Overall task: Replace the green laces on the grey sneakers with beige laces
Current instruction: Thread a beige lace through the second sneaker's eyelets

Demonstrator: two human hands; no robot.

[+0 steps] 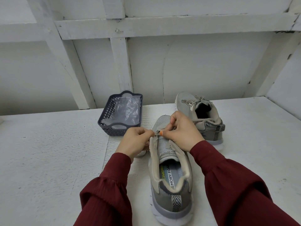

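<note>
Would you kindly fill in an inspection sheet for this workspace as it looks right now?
Surface: white table, rough-painted.
Job's things: near sneaker, heel towards the camera, barely laced; far sneaker laced beige; beige lace trailing by the near one; green laces not seen.
Clutter: dark basket holding a clear plastic bag.
Hands: left hand and right hand both pinch the beige lace at the near sneaker's front eyelets.
Cables: nothing seen.
Surroundings: white wall with beams.

One head-worn wide-angle camera looks forward and down from close above the counter (48, 152), facing its far edge and the white wall (195, 66) behind.
</note>
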